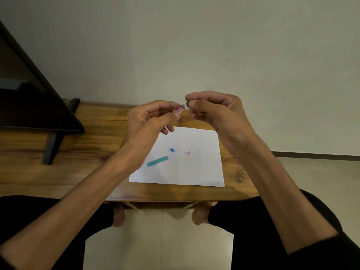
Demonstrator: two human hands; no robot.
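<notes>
My left hand (153, 119) pinches a pink translucent pen barrel (180, 109), raised above the table with its open end pointing right. My right hand (212, 110) pinches a small dark part (187, 103) right beside that end; whether they touch I cannot tell. Below the hands lies a white sheet of paper (194, 172). On it rest a teal pen piece (157, 161), a small blue cap (172, 150) and a tiny pink part (187, 152).
The paper lies on a low wooden table (78, 152) against a pale wall. A dark screen on a black stand (29, 106) occupies the table's left end. My knees in black trousers and bare feet sit below the front edge.
</notes>
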